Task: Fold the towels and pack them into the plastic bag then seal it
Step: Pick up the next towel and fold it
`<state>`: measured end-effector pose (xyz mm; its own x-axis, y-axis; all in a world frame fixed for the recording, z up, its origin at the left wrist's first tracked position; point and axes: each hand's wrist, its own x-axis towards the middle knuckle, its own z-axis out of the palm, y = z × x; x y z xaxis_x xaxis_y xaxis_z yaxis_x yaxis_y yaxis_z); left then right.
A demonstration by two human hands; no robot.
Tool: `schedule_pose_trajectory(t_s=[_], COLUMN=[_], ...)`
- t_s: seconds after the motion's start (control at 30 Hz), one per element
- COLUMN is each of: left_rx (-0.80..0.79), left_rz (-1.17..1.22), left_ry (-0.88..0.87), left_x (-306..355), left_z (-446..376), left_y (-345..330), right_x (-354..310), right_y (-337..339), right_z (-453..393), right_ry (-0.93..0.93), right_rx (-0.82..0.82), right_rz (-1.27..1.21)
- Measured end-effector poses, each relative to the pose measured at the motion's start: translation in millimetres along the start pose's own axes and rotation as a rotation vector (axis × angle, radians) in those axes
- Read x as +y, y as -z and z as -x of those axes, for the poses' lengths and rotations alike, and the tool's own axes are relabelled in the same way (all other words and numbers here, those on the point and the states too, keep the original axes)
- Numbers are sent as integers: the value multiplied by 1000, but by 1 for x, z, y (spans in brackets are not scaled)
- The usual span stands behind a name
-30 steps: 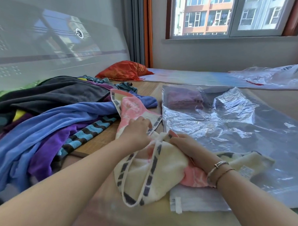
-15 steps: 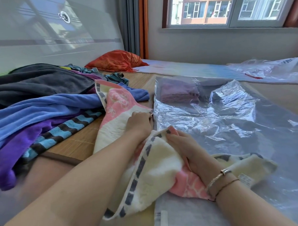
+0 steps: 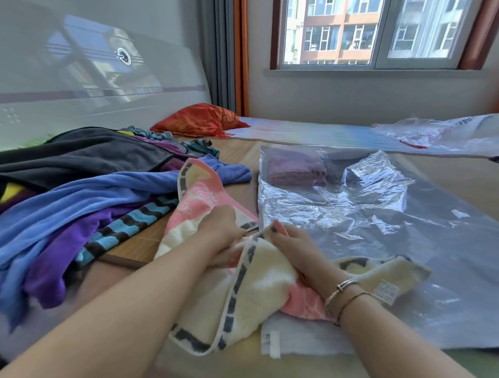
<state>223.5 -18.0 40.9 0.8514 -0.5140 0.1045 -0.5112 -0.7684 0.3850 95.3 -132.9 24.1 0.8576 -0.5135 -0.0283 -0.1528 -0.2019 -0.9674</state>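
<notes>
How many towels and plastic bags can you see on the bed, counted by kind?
Cream-and-pink towel, gripped by both hands: 1
Folded mauve towel inside the clear bag: 1
Loose towels in the pile on the left, only those clearly separate (dark grey, blue, purple, striped): 4
Plastic bags (clear bag, far bag): 2
Total: 8

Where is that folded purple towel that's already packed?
The folded purple towel lies inside the clear plastic bag, at its far left corner, right of the loose towel pile.
</notes>
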Motion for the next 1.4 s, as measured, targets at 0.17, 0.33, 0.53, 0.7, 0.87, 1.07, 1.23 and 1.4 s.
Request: schedule_pose_trajectory(t_s=[0.17, 0.33, 0.53, 0.7, 0.87, 1.07, 1.23, 1.4], left_rx=[-22, 92, 81, -155, -209, -141, 55, 7], left_rz=[-242, -125, 1046, 1372, 1432, 1423, 1171, 1175], left_ry=[-145, -280, -83, -72, -184, -199, -266, -300], left_x=[6, 4, 34, 48, 50, 49, 53, 49], left_z=[27, 43, 72, 125, 153, 168, 183, 188], left_y=[11, 22, 65, 83, 91, 90, 92, 92], right_x=[-10, -28, -73, -105, -114, -116, -118, -120], right_y=[-1, 6, 35, 40, 31, 24, 19, 19], right_z=[18, 37, 79, 110, 120, 128, 133, 136], right_ry=[32, -37, 248, 398, 413, 375, 319, 367], right_rx=[-20, -38, -91, -81, -8, 31, -15, -40], right_rz=[50, -114, -233, -131, -111, -150, -165, -131])
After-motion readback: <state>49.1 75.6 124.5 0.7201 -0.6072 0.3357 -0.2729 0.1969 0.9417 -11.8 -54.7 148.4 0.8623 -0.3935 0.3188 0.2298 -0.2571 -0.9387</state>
